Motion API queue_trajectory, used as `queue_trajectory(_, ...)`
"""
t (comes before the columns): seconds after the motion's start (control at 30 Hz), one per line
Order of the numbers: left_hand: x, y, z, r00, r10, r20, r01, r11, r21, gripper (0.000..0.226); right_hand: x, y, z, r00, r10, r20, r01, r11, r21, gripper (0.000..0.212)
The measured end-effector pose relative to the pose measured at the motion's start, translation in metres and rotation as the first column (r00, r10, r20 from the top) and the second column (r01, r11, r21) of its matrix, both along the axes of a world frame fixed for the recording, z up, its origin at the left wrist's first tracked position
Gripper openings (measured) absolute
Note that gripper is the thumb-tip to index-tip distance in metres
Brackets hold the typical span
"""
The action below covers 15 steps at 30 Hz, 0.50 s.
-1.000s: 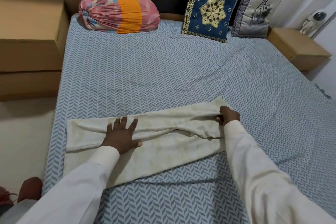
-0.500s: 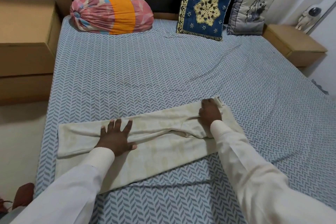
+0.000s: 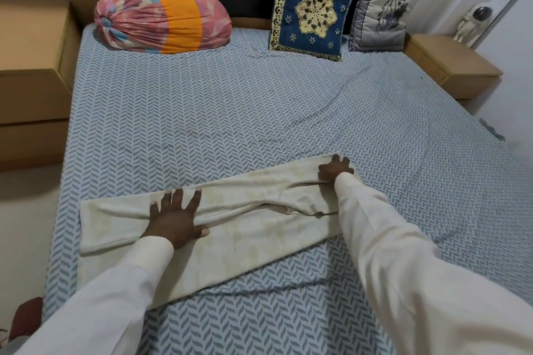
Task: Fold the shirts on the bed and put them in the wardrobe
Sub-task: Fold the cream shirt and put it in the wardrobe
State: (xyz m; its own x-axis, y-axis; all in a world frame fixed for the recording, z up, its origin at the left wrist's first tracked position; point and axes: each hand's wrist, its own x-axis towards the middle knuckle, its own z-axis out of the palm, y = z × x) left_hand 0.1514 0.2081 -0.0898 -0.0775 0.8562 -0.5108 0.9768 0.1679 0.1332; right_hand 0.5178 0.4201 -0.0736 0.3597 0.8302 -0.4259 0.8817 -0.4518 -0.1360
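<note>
A cream shirt (image 3: 245,228) lies folded lengthwise into a long strip across the near part of the bed (image 3: 230,112). My left hand (image 3: 176,217) presses flat on its left part, fingers spread. At the strip's far right end my right hand (image 3: 334,170) rests flat on the cloth with the fingers pointing away from me. Both my arms are in white sleeves. The wardrobe is out of view.
At the headboard lie a pink and orange bolster (image 3: 163,17), a blue patterned cushion (image 3: 313,7) and a grey cushion (image 3: 383,11). Wooden side units stand at the left (image 3: 31,46) and right (image 3: 452,66). A small white figurine (image 3: 473,21) stands at the right.
My right hand let go of its pinch on the right end, then slid further along the cloth and flattened on it. The left hand stayed pressed in place.
</note>
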Motion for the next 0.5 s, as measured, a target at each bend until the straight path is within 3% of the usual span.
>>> queue_trajectory(0.1, 0.0, -0.003, -0.002, 1.0, 0.016, -0.013, -0.015, 1.0, 0.021, 0.095, -0.001, -0.014, 0.001, 0.997, 0.057, 0.045, -0.06, 0.995, 0.076, 0.065)
queue_trajectory(0.23, -0.002, -0.021, -0.009, 0.997, 0.032, -0.069, -0.026, 0.995, 0.094, 0.09, -0.004, -0.068, -0.022, 0.933, 0.262, 0.248, -0.33, 0.898, 0.293, 0.046)
queue_trajectory(0.33, -0.011, -0.046, -0.016, 0.996, 0.069, -0.049, -0.054, 0.963, 0.262, 0.099, 0.011, -0.099, -0.039, 0.937, 0.324, 0.133, -0.35, 0.872, 0.343, 0.061)
queue_trajectory(0.4, -0.021, -0.062, -0.02, 0.997, 0.075, -0.02, -0.066, 0.959, 0.275, 0.097, 0.026, -0.108, -0.046, 0.941, 0.315, 0.121, -0.337, 0.853, 0.399, 0.076)
queue_trajectory(0.5, -0.037, -0.082, -0.019, 0.993, 0.118, -0.029, -0.103, 0.947, 0.303, 0.091, 0.029, -0.121, -0.042, 0.929, 0.336, 0.155, -0.368, 0.798, 0.477, 0.067)
